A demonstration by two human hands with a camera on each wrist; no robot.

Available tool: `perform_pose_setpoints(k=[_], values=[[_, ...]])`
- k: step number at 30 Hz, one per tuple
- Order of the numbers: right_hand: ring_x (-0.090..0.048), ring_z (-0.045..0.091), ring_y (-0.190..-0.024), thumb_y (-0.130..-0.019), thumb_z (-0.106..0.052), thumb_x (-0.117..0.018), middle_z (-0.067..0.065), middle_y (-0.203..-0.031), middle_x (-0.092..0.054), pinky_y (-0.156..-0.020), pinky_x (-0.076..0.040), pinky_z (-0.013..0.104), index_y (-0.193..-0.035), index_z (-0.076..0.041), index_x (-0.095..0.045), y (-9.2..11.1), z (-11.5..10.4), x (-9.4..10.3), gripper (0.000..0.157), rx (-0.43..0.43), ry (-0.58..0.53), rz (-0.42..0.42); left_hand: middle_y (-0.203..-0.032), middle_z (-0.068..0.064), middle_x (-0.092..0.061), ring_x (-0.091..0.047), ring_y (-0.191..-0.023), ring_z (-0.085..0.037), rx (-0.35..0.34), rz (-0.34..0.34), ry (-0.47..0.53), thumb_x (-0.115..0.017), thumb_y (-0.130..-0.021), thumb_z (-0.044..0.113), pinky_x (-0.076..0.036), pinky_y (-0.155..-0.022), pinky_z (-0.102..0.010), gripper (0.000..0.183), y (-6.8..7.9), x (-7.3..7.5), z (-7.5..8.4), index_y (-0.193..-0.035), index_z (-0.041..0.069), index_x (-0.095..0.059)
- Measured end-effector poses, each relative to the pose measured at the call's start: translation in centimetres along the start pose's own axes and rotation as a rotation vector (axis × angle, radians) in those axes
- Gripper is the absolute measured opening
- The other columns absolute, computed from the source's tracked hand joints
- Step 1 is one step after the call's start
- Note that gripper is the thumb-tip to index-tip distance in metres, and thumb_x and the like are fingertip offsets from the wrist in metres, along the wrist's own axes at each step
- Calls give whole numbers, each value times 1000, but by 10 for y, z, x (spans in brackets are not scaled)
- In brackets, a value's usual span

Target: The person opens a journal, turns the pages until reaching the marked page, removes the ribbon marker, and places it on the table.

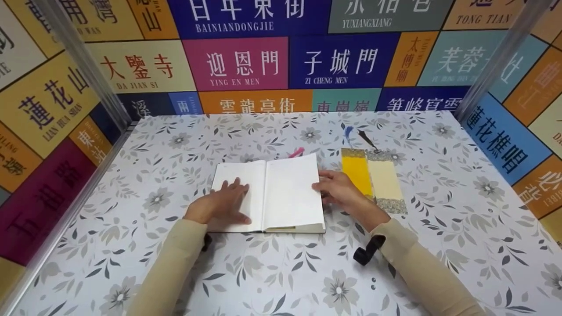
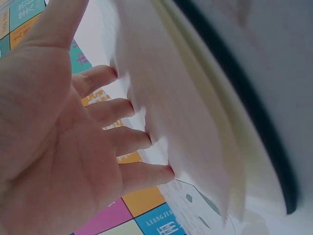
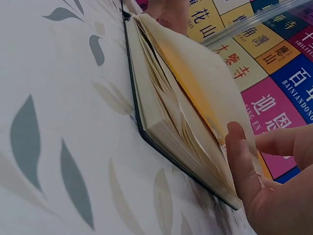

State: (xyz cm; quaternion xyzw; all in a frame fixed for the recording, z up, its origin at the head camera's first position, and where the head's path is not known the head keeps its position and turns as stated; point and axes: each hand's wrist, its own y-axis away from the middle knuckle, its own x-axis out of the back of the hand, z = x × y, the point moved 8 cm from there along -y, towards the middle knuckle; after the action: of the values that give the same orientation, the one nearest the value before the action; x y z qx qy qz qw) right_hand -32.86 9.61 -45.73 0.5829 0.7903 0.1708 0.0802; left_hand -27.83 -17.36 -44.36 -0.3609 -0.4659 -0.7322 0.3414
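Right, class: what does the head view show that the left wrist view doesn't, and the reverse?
Only the head view: the right hand holding a page, the yellow bookmark, the cream bookmark and the pink tassel.
Only the left wrist view: the left palm.
Both: the left hand touching the open book, the floral tablecloth and the lettered wall.

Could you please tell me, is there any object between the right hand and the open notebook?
Nothing visible: the right hand pinches the notebook by its right page. The yellow bookmark and cream bookmark lie to the notebook's right, not between them.
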Motion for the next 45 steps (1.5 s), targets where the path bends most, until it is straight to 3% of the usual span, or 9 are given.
perform_pose_setpoints(k=[11, 19, 25, 35, 40, 45], values=[[-66, 16, -104, -97, -12, -62, 15, -146, -56, -86, -59, 33, -152, -6, -41, 4, -16, -6, 59, 29, -32, 6, -166, -28, 1, -2, -151, -54, -9, -7, 0, -72, -88, 48, -12, -120, -72, 102, -2, 0, 1, -161, 5, -15], [-69, 15, -95, -99, -14, -60, 13, -134, -63, -79, -59, 31, -149, -7, -44, 5, -30, -15, 54, 61, -57, -38, -165, -30, 0, -3, -150, -57, -30, 2, 37, -75, -86, 46, -14, -119, -73, 104, -2, 0, -1, -160, 3, -16], [-68, 18, -99, -100, -16, -58, 6, -117, -66, -80, -61, 32, -144, -3, -48, 4, -37, -26, 47, 12, -139, -105, -164, -32, -1, -3, -149, -58, -39, 5, 41, -75, -85, 46, -13, -118, -74, 105, -2, 1, -1, -159, 1, -17], [-69, 19, -102, -100, -17, -59, 6, -122, -66, -82, -62, 28, -141, -5, -53, 7, -43, -31, 43, -42, -203, -117, -164, -32, -1, -3, -150, -58, -30, -4, 14, -74, -84, 50, -13, -116, -76, 107, -1, 1, -1, -160, 1, -16], [-69, 19, -107, -101, -23, -60, 8, -128, -66, -86, -61, 31, -141, -7, -53, 4, -46, -36, 44, -11, -182, -124, -164, -32, -1, -3, -149, -58, -45, 14, 28, -74, -85, 51, -13, -116, -77, 106, 0, 1, -3, -160, 1, -17], [-67, 22, -112, -105, -32, -50, 10, -129, -67, -92, -60, 37, -139, -6, -56, 4, -51, -51, 43, 77, -138, -227, -166, -27, 3, 1, -152, -53, -53, 38, 73, -72, -87, 51, -8, -120, -72, 104, 3, -2, -6, -160, 4, -15]])
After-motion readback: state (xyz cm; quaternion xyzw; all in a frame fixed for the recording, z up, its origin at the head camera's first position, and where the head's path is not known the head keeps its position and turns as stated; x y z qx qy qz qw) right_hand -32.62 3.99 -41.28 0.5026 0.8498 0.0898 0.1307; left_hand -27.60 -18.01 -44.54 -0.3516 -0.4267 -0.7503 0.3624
